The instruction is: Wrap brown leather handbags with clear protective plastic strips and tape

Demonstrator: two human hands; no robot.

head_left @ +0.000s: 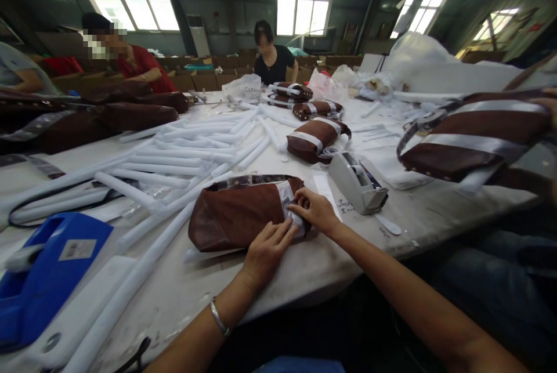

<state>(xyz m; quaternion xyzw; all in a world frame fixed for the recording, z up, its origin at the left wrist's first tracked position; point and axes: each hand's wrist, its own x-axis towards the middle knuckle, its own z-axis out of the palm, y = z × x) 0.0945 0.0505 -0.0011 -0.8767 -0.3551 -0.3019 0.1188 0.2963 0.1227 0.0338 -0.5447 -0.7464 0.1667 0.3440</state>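
Note:
A brown leather bag [239,216] lies on its side in front of me, with a white wrapping strip [284,196] around its right end. My left hand [268,248] rests on the bag's near right side, fingers stretched out flat against the strip. Just beyond it, my right hand [315,210] has its fingers curled into a pinch at the strip; whatever is between the fingertips is hidden. Along the bag's far edge runs a dark studded strap in clear film. A grey tape dispenser [359,181] stands right of my right hand.
White paper rolls [174,161] spread over the table's left side. A blue tape dispenser [56,268] sits near left. Wrapped brown bags [313,138] lie farther back. At right, another person's hand holds a wrapped bag [474,135]. Several people work around the table.

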